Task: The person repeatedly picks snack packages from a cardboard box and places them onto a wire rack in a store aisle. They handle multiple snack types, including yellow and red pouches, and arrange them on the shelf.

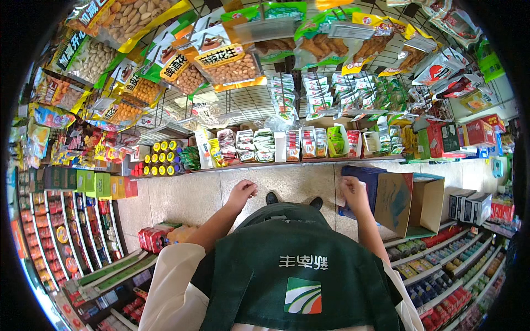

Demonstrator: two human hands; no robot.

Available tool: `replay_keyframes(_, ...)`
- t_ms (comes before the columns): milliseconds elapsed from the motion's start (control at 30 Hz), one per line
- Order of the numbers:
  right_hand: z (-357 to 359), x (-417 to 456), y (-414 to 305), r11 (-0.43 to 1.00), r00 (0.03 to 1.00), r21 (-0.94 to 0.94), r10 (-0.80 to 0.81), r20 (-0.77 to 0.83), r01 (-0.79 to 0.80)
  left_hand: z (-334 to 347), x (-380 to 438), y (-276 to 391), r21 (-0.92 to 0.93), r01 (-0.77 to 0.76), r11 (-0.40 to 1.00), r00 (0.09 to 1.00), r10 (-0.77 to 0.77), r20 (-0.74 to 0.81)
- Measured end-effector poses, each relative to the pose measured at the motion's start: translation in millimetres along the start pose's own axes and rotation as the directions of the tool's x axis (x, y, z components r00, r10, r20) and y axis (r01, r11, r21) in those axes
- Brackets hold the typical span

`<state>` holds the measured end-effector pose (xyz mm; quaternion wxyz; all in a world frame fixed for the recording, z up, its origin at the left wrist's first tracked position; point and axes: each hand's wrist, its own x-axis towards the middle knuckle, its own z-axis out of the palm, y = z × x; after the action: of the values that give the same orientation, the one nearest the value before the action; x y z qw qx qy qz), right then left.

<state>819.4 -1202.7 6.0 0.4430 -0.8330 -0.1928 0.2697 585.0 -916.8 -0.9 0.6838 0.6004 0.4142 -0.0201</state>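
My left hand (244,193) hangs over the tiled floor (194,202) in front of my apron, its fingers loosely curled together around nothing visible. On the other side, my right hand (352,191) is also loosely curled, with no object seen in it. It is nearest to a blue plastic crate (366,182) and an opened cardboard box (393,202). Ahead of both hands runs a low shelf with small snack packets in display boxes (265,145). Capped jars (163,158) stand in rows at its left end. Above, bags of peanuts (232,64) hang from hooks on a wire rack (232,103).
Stocked shelves (447,269) rise behind me on the right, and more shelves (66,236) stand at the left. Red packs (155,239) sit low by my left arm. Dark cartons (472,205) are stacked past the cardboard box. Vacuum-packed snacks (319,49) hang overhead.
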Motion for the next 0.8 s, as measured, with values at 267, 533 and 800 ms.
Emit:
replay_keyframes(267,95.6,34.6,-35.5,0.939,0.979,0.319,0.068,0.19,-0.127,-30.0,7.7,-23.4,-0.072,-0.03,0.997,0.992,0.039,0.119)
replay_keyframes(533,126.7,131.4,-65.6,0.886,0.965,0.397,0.178,0.191,-0.242,-49.4,-2.2,-18.3,-0.14,0.059,0.988,0.997,-0.052,0.051)
replay_keyframes(800,150.1,224.3,-50.7,0.876,0.988,0.457,0.149,0.049,-0.154,-42.2,-18.9,0.9,-0.241,0.127,0.962,0.978,-0.163,-0.132)
